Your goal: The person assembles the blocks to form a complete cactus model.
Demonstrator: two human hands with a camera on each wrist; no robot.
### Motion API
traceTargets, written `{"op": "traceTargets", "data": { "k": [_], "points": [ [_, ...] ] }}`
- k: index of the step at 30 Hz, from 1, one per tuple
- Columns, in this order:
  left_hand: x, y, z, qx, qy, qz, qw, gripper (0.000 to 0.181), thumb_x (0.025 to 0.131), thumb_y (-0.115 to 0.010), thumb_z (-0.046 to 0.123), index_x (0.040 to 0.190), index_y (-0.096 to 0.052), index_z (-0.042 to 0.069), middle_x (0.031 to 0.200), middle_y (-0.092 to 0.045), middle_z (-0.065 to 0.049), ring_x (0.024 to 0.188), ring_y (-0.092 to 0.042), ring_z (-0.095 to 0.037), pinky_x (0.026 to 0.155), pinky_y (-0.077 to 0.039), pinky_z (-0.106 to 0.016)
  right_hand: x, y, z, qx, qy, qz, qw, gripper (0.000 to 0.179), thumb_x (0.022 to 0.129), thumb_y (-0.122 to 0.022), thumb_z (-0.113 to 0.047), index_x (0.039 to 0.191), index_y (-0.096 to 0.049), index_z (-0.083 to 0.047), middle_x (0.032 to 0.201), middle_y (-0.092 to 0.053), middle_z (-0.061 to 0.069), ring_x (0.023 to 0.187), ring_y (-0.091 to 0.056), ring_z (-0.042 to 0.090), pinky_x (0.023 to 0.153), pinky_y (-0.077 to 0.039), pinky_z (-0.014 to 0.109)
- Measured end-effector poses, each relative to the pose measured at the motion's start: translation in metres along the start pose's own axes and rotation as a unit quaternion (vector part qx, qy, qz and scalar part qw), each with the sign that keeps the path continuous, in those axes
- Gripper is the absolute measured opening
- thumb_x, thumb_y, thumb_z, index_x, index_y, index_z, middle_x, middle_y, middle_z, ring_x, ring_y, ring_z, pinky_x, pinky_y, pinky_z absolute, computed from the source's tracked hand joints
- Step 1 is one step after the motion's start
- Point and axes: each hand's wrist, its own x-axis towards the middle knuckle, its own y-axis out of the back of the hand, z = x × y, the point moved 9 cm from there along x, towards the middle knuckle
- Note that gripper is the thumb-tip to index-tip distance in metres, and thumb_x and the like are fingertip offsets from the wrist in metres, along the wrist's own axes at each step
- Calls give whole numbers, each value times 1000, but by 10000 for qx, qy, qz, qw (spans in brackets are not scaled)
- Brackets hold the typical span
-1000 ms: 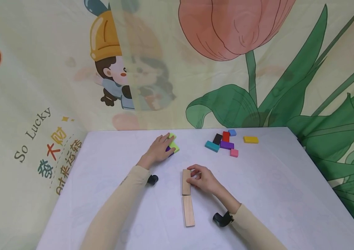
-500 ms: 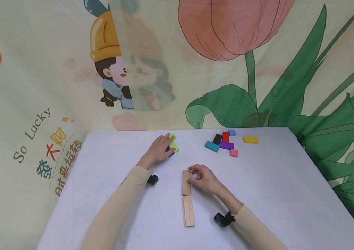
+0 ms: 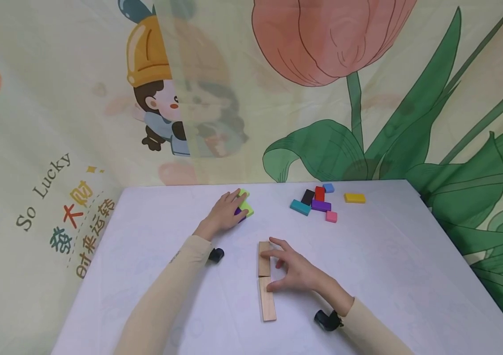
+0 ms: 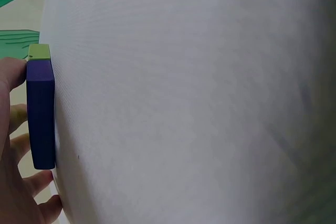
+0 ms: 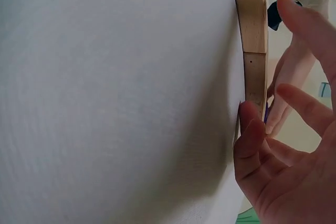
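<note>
Two plain wooden blocks lie end to end in a line: a far wooden block (image 3: 264,266) and a near wooden block (image 3: 267,303). My right hand (image 3: 298,271) hovers at their right side with thumb and forefinger spread apart, the thumb over the near block and a fingertip over the far one. In the right wrist view, the seam between the wooden blocks (image 5: 255,77) shows beside the parted fingers. Farther left, my left hand (image 3: 224,211) rests spread over a lime green block (image 3: 248,209) and a dark purple block (image 4: 41,119), its thumb at their near end.
Toward the back right lie a teal block (image 3: 300,207), a black block (image 3: 307,197), a red block (image 3: 319,193), a purple block (image 3: 321,205), a blue block (image 3: 328,188) and a pink block (image 3: 331,217). A yellow block (image 3: 355,198) lies apart. A printed curtain hangs behind the table.
My right hand has let go of the far wooden block, moved toward me and spread its thumb and fingers wider. My left hand stays in place.
</note>
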Motion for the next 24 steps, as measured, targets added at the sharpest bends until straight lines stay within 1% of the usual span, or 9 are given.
{"op": "traceTargets", "data": {
  "k": [2, 6, 12, 24],
  "points": [
    [0, 0, 0, -25, 10, 0, 10000, 64, 100, -43, 45, 154, -26, 15, 162, -19, -14, 146, -21, -45, 120, -20, -53, 0, -2, 0, -122, -76, -77, 9999, 72, 69, -85, -46, 133, -58, -27, 161, -24, 4, 94, -52, 9, 68, -47, 19],
    [0, 1, 0, -23, 7, 0, 10000, 64, 100, -43, 44, 154, -27, 14, 162, -20, -14, 146, -21, -45, 120, -20, -54, 0, -4, 0, -290, -115, -176, 9994, 71, 69, -84, -47, 132, -59, -27, 161, -23, 5, 95, -52, 10, 68, -47, 19],
    [-1, 2, 1, -15, -19, 26, 10000, 64, 100, -43, 44, 154, -27, 13, 162, -20, -15, 146, -21, -45, 120, -20, -54, -1, -3, -1, -424, -156, -185, 9988, 71, 68, -84, -49, 132, -59, -29, 160, -25, 3, 97, -54, 10, 69, -48, 19],
    [-1, 1, 2, -42, -17, -24, 10000, 65, 100, -42, 45, 154, -25, 14, 162, -18, -15, 147, -19, -44, 121, -18, -53, -5, -2, 0, -542, -241, -128, 9982, 70, 68, -83, -52, 131, -60, -30, 159, -25, 4, 97, -54, 9, 69, -47, 19]
  ]
}}
